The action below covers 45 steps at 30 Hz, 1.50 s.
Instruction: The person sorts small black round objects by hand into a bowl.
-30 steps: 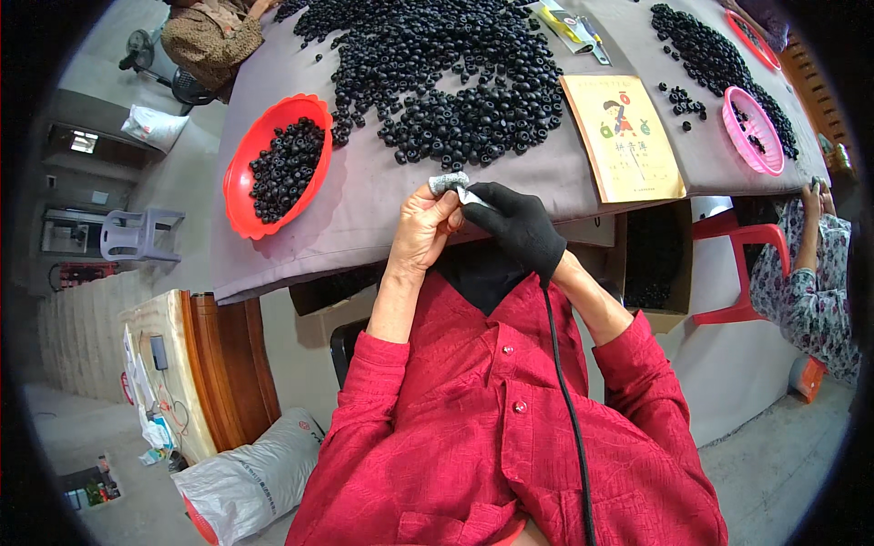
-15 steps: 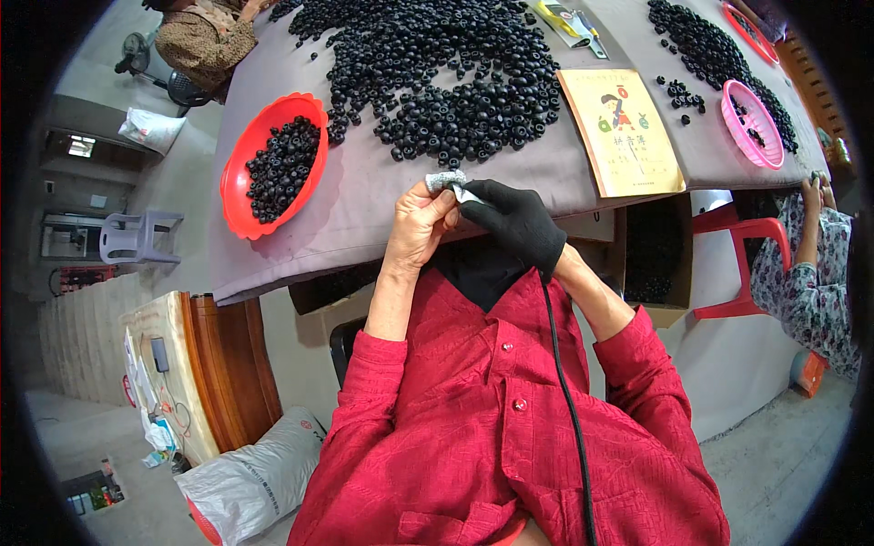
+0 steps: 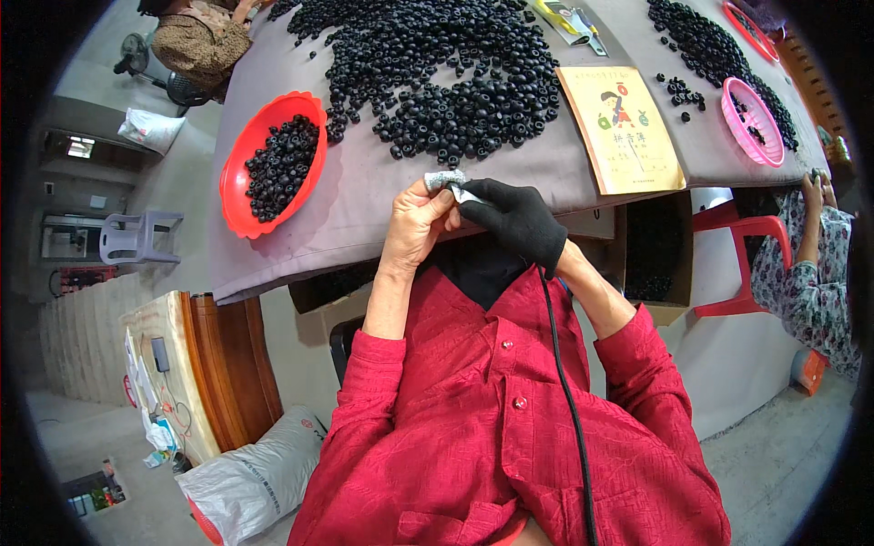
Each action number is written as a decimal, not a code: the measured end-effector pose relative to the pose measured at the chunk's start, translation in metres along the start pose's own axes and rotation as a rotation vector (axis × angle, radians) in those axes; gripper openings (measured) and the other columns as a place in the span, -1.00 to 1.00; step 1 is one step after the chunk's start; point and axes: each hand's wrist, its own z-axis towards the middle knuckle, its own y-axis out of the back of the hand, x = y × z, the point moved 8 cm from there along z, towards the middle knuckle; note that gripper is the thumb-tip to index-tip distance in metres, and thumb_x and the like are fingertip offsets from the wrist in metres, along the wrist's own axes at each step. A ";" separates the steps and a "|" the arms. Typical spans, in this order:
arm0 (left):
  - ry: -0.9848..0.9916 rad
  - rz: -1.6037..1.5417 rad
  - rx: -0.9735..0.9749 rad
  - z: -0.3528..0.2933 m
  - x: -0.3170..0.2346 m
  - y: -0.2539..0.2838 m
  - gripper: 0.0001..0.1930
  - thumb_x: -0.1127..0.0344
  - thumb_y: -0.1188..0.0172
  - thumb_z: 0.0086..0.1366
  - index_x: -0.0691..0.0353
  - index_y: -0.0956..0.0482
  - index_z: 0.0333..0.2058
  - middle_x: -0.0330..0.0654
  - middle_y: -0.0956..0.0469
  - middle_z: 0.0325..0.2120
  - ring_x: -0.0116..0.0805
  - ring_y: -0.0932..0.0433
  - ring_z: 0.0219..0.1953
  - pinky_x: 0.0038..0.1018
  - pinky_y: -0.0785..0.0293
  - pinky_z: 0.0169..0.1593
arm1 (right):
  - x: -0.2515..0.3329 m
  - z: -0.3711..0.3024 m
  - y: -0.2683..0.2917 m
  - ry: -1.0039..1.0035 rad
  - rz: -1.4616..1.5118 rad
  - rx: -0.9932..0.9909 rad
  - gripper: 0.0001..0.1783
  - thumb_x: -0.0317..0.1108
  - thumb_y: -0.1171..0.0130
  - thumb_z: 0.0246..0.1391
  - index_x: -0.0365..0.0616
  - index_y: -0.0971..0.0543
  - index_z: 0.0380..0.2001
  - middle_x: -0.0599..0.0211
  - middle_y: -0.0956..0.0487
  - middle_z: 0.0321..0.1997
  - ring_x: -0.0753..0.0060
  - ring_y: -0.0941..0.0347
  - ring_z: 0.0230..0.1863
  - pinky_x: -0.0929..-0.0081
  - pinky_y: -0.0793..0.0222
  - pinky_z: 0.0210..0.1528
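My left hand (image 3: 421,223) is bare apart from a silvery-white wrap (image 3: 443,180) round its index finger. Thumb and index finger are pinched together. A tiny dark bit shows at the fingertips, too small to name. My right hand (image 3: 521,223), in a black glove, is closed against the left at the table's near edge. Between its fingers pokes a small white pointed piece (image 3: 468,196), the rest of it hidden by the glove. Just beyond my hands spreads a large heap of small round black pieces (image 3: 446,109), many with a hole or dimple.
A red scalloped bowl (image 3: 238,196) of black pieces stands left, by a yellow booklet (image 3: 624,132) on the right. Farther right are a pink basket (image 3: 753,123) and another black heap (image 3: 719,64). A packaged cutter (image 3: 572,23) lies at the back. Two other people sit nearby.
My hands keep the same pinched grip, almost in the same place. The person at the far left has shifted slightly.
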 end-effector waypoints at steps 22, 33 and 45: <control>-0.049 0.055 -0.005 0.000 -0.001 0.001 -0.87 0.44 -0.09 0.20 0.31 -0.52 -0.28 -0.35 -0.44 -0.60 -0.63 -0.30 -0.61 -0.71 -0.22 -0.51 | -0.009 0.002 -0.005 -0.051 0.018 0.011 -0.59 -0.10 -0.03 0.06 -0.17 -0.48 -0.12 0.13 -0.57 -0.29 0.38 -0.51 -0.27 0.45 -0.37 -0.19; -0.048 0.104 -0.005 0.000 -0.002 0.001 -0.87 0.47 -0.09 0.19 0.31 -0.52 -0.27 -0.35 -0.44 -0.59 -0.63 -0.31 -0.60 -0.71 -0.24 -0.50 | -0.008 0.003 -0.002 -0.033 0.007 -0.044 -0.60 -0.11 -0.05 0.06 -0.19 -0.50 -0.15 0.14 -0.57 -0.31 0.40 -0.49 -0.31 0.46 -0.37 -0.21; 0.001 -0.015 0.033 -0.001 0.000 0.000 -0.84 0.45 -0.09 0.20 0.31 -0.52 -0.24 -0.33 -0.46 -0.57 -0.62 -0.33 -0.59 -0.70 -0.27 -0.48 | -0.006 0.000 -0.004 -0.037 0.063 0.032 -0.61 -0.17 -0.09 0.06 -0.17 -0.48 -0.09 0.22 -0.58 -0.28 0.58 -0.46 -0.25 0.52 -0.37 -0.17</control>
